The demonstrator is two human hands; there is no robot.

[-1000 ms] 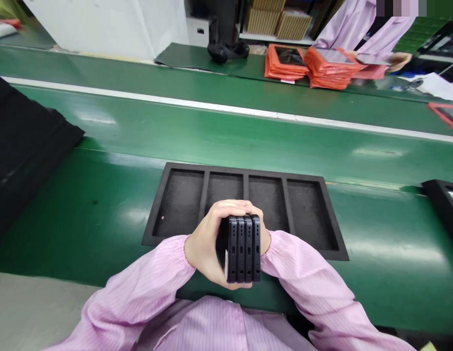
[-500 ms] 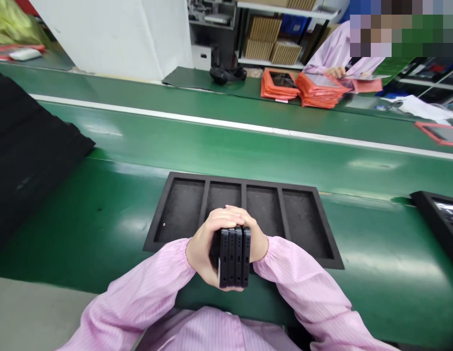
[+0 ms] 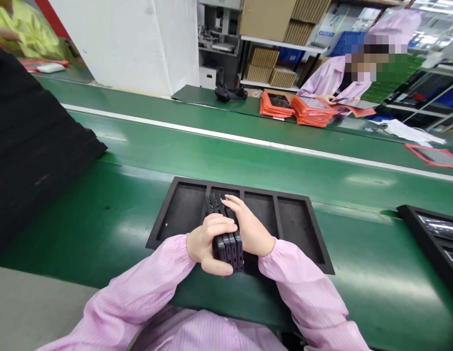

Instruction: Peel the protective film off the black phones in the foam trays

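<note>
My feed is bright, with pale glare streaking the green worktable (image 3: 387,280) and the upper-right corner washing out. Wide-angle stretch slants the edges. The shelving (image 3: 427,109) at far right looks soft, possibly motion blur; mosaic blocks cover part of a co-worker (image 3: 323,78).

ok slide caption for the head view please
Left grip and right grip holding slim dark devices at a black four-compartment tray on a green workbench.

The black tray (image 3: 297,229) looks like matt foam, as do the dark sheets (image 3: 36,146) at far left, while the phones (image 3: 229,251) show smooth satin edges, the green benchtop (image 3: 131,209) is glossy, and the pink sleeves (image 3: 153,273) are thin, wrinkled cloth.
</note>
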